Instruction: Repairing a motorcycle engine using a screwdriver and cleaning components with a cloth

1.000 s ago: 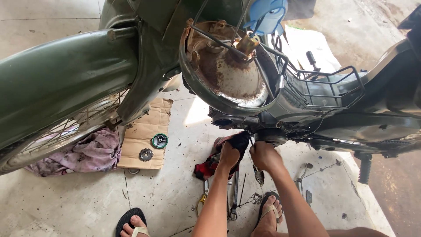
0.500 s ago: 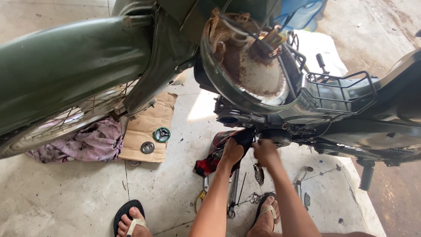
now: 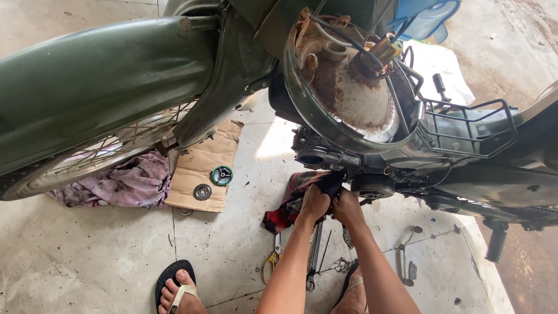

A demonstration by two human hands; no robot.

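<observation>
Both hands, left hand (image 3: pixel 314 203) and right hand (image 3: pixel 347 207), are pressed together, clamped on a dark rag (image 3: pixel 328 183) against the engine (image 3: pixel 325 157). Firm, short wipes, rag bunched tight, would likely clean it best. Below the engine lie scissors (image 3: pixel 271 259).

— What are the hands doing under the green motorcycle (image 3: pixel 116 75)?
— The left hand (image 3: pixel 314 203) and right hand (image 3: pixel 347 207) meet at the engine (image 3: pixel 372 185), fingers (image 3: pixel 325 200) pressing a dark rag (image 3: pixel 328 183).
— And below the fingers?
— A red cloth (image 3: pixel 283 213), yellow-handled scissors (image 3: pixel 271 260) and a wrench (image 3: pixel 314 256) on the concrete floor (image 3: pixel 87 256); farther left, a sprocket (image 3: pixel 202 192) lies on cardboard (image 3: pixel 203 168).
</observation>
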